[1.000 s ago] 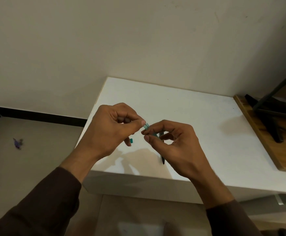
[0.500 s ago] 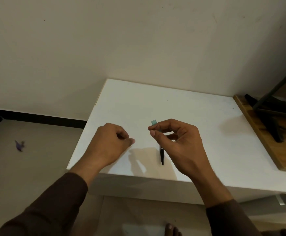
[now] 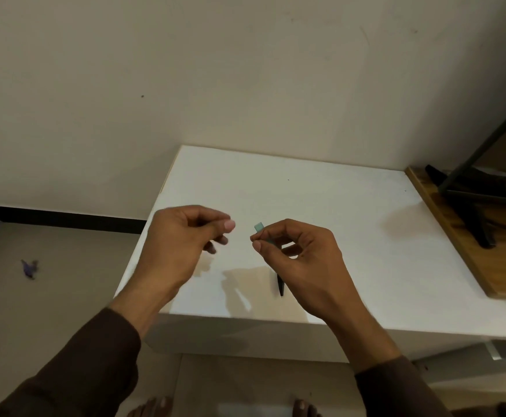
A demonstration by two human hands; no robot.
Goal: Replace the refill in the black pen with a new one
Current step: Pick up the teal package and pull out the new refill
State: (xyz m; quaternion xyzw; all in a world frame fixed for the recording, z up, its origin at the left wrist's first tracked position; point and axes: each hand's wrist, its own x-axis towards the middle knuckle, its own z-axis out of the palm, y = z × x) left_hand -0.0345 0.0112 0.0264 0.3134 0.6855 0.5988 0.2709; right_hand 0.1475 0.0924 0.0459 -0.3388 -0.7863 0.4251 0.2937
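My bare toes [image 3: 302, 408] show at the bottom edge, on the floor below the near edge of the white surface [image 3: 321, 206]. Above that edge my two dark sleeves reach in. My right hand [image 3: 301, 260] pinches the black pen [image 3: 280, 283] between thumb and forefinger. Its long axis runs from near to far and tilts a little left at the top: the dark tapered tip points down toward me and the surface, while the small teal end [image 3: 259, 227] sticks up past my fingertips, pointing away. Most of the barrel is hidden behind my palm. My left hand [image 3: 182, 245] hovers just beside it, apart from it, with thumb and forefinger pressed lightly together and the other fingers curled; I cannot tell whether anything lies between them.

A second ago both hands met over the teal end; half a second ago the left had dropped low toward the surface, and it has since lifted level with the right.

Farther right a wooden board [image 3: 456, 230] carries a black stand [image 3: 474, 215]. Beyond rises the pale wall [image 3: 245, 70].
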